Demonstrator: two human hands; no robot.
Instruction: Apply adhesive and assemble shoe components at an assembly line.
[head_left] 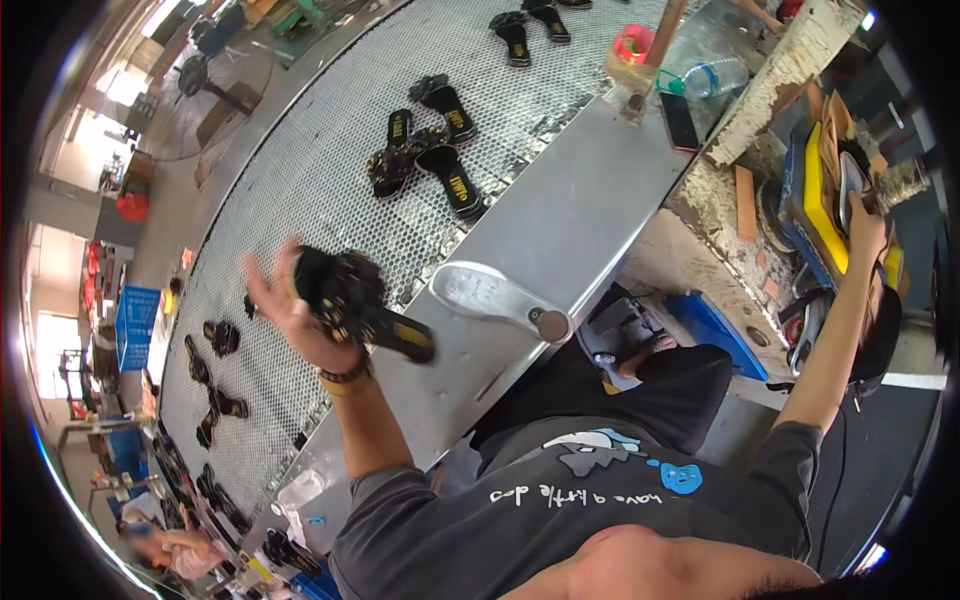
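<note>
At the edge of the conveyor, my left hand (308,325) is raised with some fingers spread. A black slide sandal (350,295) with gold studs on its upper lies across the palm and thumb side, its heel pointing right; the exact grip is partly hidden. Far out to the right, my right hand (866,232) closes on the lower end of a grey sole-shaped piece (852,185) beside a yellow-edged block (822,195). A silvery sole-shaped plate (485,288) with a round brown knob (548,323) lies on the metal ledge (570,190) between my hands.
Several black sandals (448,180) lie on the perforated conveyor (300,190). A clear bottle (715,76), a phone (680,122) and a red cup (632,44) stand or lie at the ledge's far end. A worn post (790,75) rises there. Another person (180,545) is at lower left.
</note>
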